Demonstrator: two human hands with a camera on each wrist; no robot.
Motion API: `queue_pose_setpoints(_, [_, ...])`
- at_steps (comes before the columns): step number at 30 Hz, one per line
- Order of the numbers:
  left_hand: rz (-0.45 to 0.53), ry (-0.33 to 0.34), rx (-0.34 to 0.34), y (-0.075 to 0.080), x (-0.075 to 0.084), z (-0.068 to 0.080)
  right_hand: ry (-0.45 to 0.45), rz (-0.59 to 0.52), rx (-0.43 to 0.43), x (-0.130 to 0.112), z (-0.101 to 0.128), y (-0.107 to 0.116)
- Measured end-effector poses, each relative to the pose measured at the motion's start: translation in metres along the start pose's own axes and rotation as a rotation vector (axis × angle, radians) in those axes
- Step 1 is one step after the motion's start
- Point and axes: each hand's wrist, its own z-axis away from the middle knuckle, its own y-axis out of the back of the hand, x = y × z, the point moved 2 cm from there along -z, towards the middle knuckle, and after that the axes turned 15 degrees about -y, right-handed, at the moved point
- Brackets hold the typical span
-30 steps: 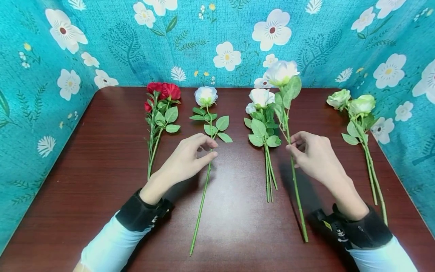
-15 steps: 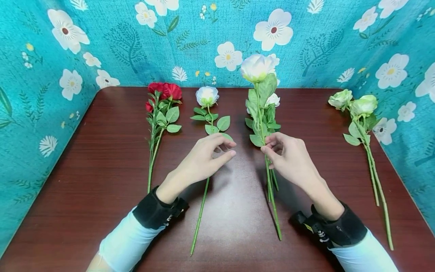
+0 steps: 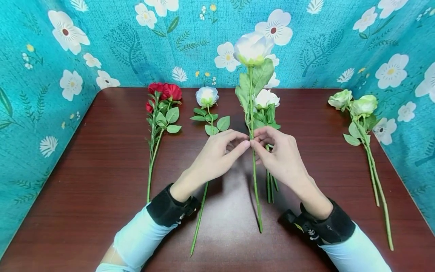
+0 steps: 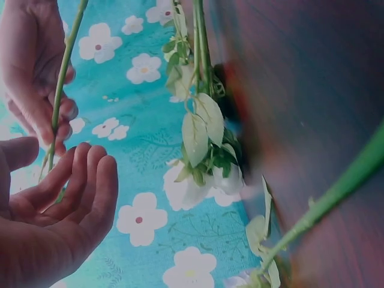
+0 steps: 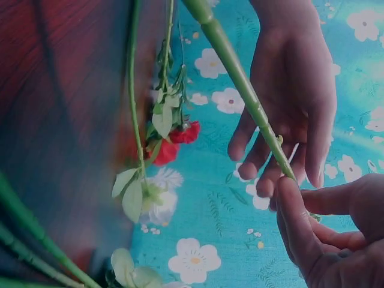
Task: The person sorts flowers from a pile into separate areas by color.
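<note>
My right hand pinches the green stem of a white rose and holds it upright above the middle of the table. The stem's lower end hangs just over the wood. My left hand has come up beside it, fingers loosely extended, index fingertip at the stem just left of the right hand's pinch. The left wrist view shows the left hand with an empty palm beside the stem. From the right wrist, the stem crosses in front of the left fingers, the right hand gripping it.
On the dark wooden table lie red roses at the left, a single white rose, a small white bunch behind my hands, and pale green roses at the right. Teal floral cloth walls three sides.
My right hand has carried the white rose leftward from the right of the white bunch to the centre and raised it. My left hand has moved right to meet the stem.
</note>
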Motion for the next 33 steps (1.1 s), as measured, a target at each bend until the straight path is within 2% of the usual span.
queue_pose_setpoints(6, [0.049, 0.008, 0.063, -0.001, 0.003, -0.003, 0.027, -0.007, 0.009, -0.004, 0.001, -0.003])
queue_pose_setpoints(16, [0.083, 0.080, 0.181, 0.000, 0.003, -0.003, 0.077, -0.053, -0.002, -0.003, 0.003, -0.012])
queue_pose_setpoints(23, [0.295, 0.143, 0.267, -0.003, 0.000, -0.003, 0.131, 0.006, 0.017, -0.004, 0.004, -0.017])
queue_pose_setpoints(27, [0.238, 0.160, 0.286, -0.002, 0.000, -0.003, 0.135, 0.011, 0.006, -0.004, 0.004, -0.020])
queue_pose_setpoints(30, [0.174, 0.156, 0.292, 0.000, 0.000, -0.003, 0.135, 0.001, -0.017, -0.004, 0.005, -0.022])
queue_pose_setpoints(33, [0.151, 0.145, 0.296, 0.002, 0.000, -0.003, 0.135, 0.002, -0.029, -0.004, 0.005, -0.023])
